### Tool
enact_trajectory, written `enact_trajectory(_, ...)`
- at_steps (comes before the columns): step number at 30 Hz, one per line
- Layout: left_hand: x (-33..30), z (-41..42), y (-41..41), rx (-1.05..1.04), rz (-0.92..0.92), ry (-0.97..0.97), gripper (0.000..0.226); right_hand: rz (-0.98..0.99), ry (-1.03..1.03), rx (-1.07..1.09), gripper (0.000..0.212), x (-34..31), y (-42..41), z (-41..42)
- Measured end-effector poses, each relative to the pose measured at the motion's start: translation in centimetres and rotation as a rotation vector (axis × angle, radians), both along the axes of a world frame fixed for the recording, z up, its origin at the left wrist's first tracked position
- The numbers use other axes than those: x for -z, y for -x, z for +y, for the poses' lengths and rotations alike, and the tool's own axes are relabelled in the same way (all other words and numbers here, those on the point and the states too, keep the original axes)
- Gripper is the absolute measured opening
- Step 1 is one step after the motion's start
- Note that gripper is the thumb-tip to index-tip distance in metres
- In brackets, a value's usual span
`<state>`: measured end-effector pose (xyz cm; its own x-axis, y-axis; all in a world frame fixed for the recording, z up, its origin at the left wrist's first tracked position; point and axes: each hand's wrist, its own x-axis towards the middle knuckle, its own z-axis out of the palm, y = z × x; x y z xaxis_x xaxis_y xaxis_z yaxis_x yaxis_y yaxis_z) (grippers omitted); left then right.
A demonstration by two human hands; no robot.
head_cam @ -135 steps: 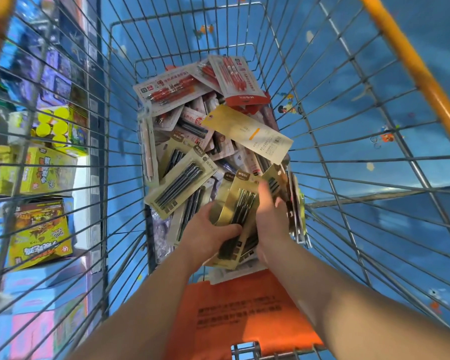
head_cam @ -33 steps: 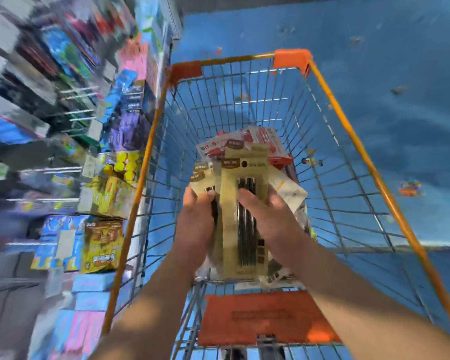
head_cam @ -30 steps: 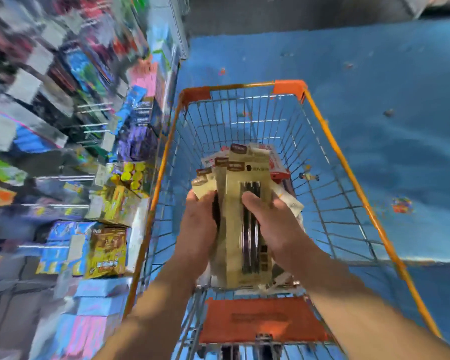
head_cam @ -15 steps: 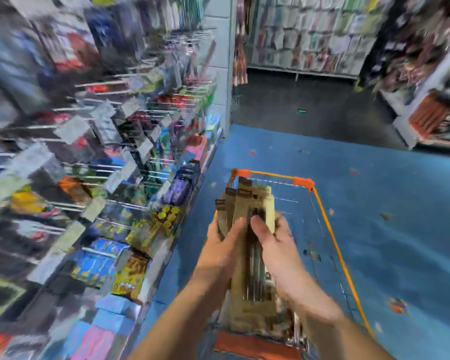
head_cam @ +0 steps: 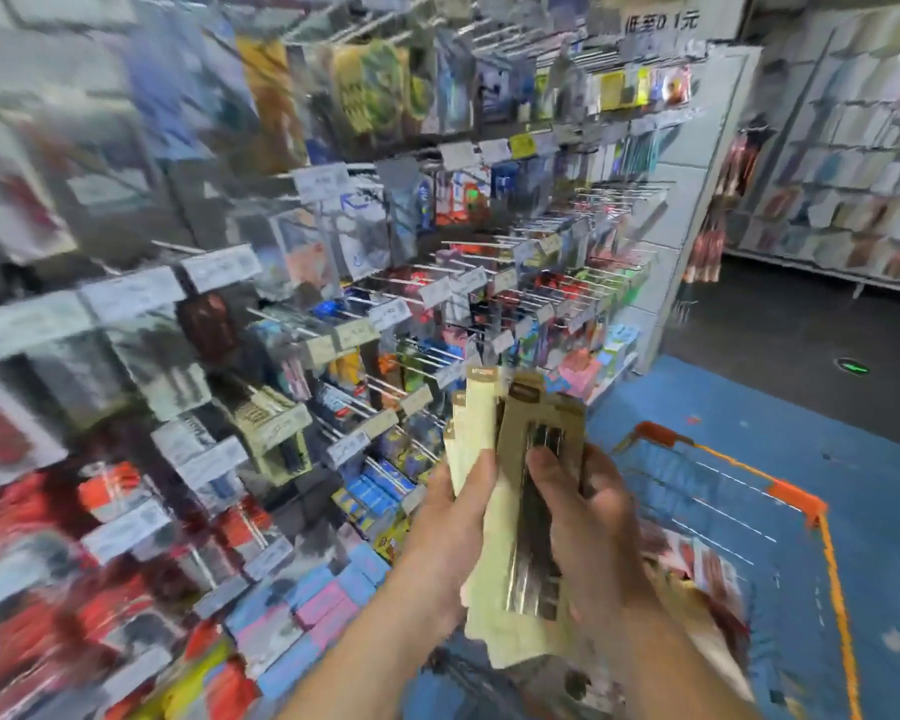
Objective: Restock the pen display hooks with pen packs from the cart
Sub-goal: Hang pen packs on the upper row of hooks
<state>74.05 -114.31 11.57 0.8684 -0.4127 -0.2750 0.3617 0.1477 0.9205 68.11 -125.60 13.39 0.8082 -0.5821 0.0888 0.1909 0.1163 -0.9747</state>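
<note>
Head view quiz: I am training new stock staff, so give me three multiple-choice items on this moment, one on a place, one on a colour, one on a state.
1. Where is the hook display wall?
A. to the person's left
B. to the right
C. behind the cart

2. What colour is the wire cart's rim?
A. green
B. orange
C. white

3. What are the hands doing?
A. hanging empty
B. pushing the cart
C. gripping the tan card pen packs

Key: 1 A, the hooks fill the left side; 2 B, orange corners and rail; 3 C, left hand and right hand curl round the packs.
</note>
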Motion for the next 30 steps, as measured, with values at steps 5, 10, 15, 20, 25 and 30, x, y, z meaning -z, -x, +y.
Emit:
enact_trajectory(5,-2.5,9.6,1.8,-0.145,0.050,0.046,0.069,0.024,0.118,-0.249,0.042,-1.6,-0.3,8.0)
enact_trajectory(10,-2.5,17.9,3.8,-0.341,0.118,0.123,0.096,0.078,0.138,-0.417,0.003,-2.6,-0.2,15.8)
enact_trajectory(15,-2.8,25.5,5.6,-0.514,0.106,0.079,0.102,0.123,0.050,-0.546,0.011,-3.2,0.2,23.6)
enact_trajectory(20,-4.6,34.6,8.4,-0.587,0.054,0.123,0.060,0.131,-0.207,-0.695,0.023,-3.9,0.5,33.1)
enact_trajectory(25,-5.3,43.8,10.8,-0.673,0.042,0.128,0.038,0.148,-0.302,-0.795,0.026,-4.0,1.3,42.7)
enact_trajectory(30,-5.4,50.3,11.7,-0.739,0.061,0.100,0.043,0.171,-0.264,-0.841,0.030,-4.4,1.7,49.1)
